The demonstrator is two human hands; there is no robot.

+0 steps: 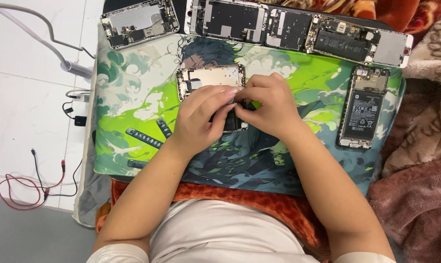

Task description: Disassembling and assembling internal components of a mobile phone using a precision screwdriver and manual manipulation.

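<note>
Green printed mat [133, 87]; left hand [201, 114], right hand [269, 104] fingers pinching opened phone [208, 78] at centre.

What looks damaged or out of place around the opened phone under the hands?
Nothing looks spilled. The opened phone under both hands lies tilted on the green printed mat, and red and black wires lie loose on the white floor.

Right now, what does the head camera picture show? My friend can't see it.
Two bare hands, left hand and right hand, work together on an opened phone lying on a green illustrated mat. More opened phones line the mat's top edge, another phone lies to the right, and red and black wires sit on the white floor.
</note>
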